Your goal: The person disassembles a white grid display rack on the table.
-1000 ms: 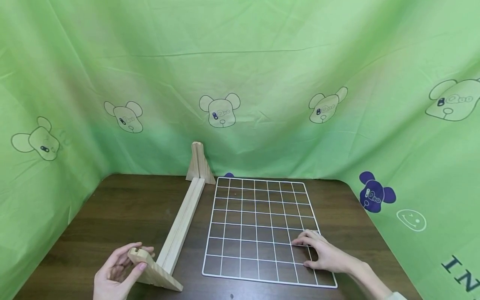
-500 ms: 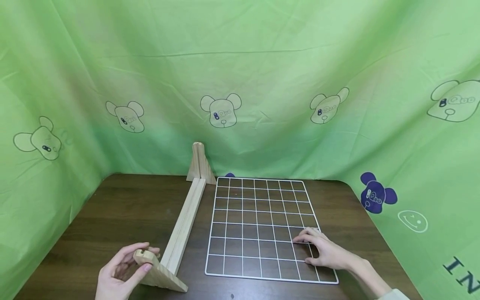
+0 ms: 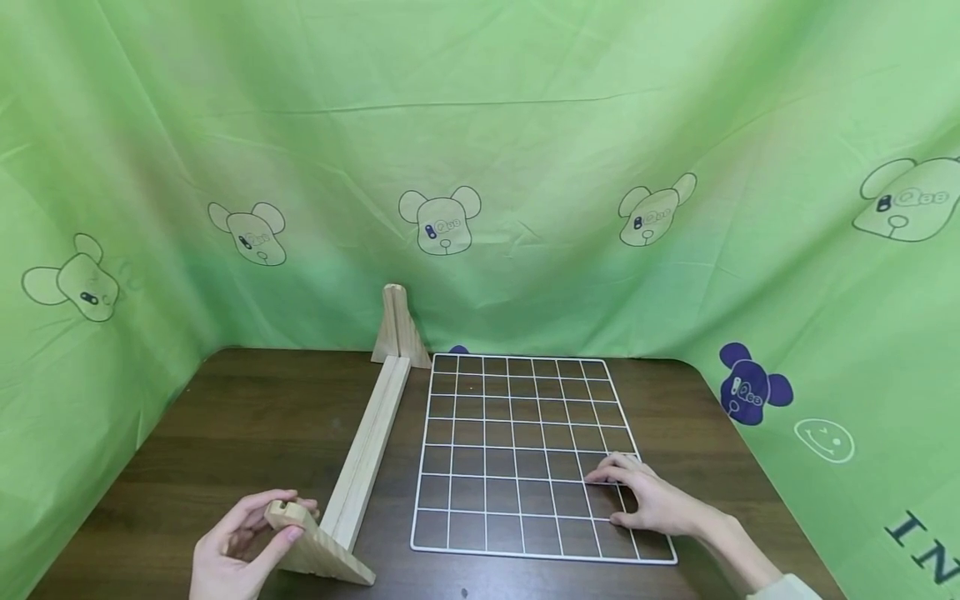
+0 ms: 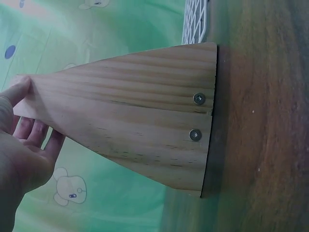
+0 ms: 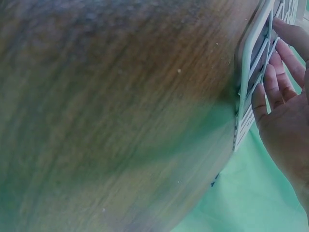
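In the head view a pale wooden stand has a long grooved bar (image 3: 367, 454) joining two tapered end pieces. My left hand (image 3: 236, 546) pinches the top of the near end piece (image 4: 125, 111) between thumb and fingers. Two screw heads (image 4: 195, 135) show near its foot in the left wrist view. To the right lies a white wire grid panel (image 3: 513, 451). My right hand (image 3: 648, 498) grips wires near its front right part, fingers bent and thumb one cell closer to me. Fingertips (image 5: 259, 94) meet the wires in the right wrist view.
The far end piece (image 3: 399, 329) of the stand rises near the table's back edge. A dark wooden table (image 3: 247, 425) carries everything, enclosed by a green cloth (image 3: 540, 275) with printed bear heads at the back and sides.
The grid panel's front edge, at its right end, has shifted slightly away from me, with the right hand staying on it. The left hand and near end piece sit slightly further right.
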A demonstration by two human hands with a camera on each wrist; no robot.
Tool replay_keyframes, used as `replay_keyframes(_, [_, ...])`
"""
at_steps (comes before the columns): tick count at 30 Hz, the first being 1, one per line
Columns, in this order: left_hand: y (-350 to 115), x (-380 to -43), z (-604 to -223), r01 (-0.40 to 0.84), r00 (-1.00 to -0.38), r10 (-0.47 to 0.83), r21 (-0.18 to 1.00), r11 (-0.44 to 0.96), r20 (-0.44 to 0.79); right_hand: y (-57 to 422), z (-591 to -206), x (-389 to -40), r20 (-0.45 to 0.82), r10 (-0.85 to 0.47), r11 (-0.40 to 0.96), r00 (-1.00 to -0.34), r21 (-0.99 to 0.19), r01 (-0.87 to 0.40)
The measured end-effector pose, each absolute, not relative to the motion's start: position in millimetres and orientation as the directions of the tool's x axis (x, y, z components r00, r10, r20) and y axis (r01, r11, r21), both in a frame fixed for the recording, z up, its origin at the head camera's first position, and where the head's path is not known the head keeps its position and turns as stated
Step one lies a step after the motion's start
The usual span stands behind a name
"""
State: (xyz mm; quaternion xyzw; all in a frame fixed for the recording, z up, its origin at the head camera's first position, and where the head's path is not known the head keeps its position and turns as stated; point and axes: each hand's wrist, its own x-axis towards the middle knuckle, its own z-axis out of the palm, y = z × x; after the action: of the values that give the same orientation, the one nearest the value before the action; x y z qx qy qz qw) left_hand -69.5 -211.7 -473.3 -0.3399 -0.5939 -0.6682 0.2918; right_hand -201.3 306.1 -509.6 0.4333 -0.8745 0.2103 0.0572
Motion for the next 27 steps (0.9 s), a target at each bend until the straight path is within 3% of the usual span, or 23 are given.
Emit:
replay_keyframes(17, [-191,-70,-469,0.720,-0.691,-0.099,0.694,0.000,0.716,306,-506,-201,0.278,-0.730,0.542,-0.625,-0.322,-0.776])
replay_keyframes(27, [-189,-74,-465,0.671,-0.735,-0.092,0.740,0.039,0.671,308,-508,-200,0.276,-0.727,0.546,-0.629,-0.324,-0.773])
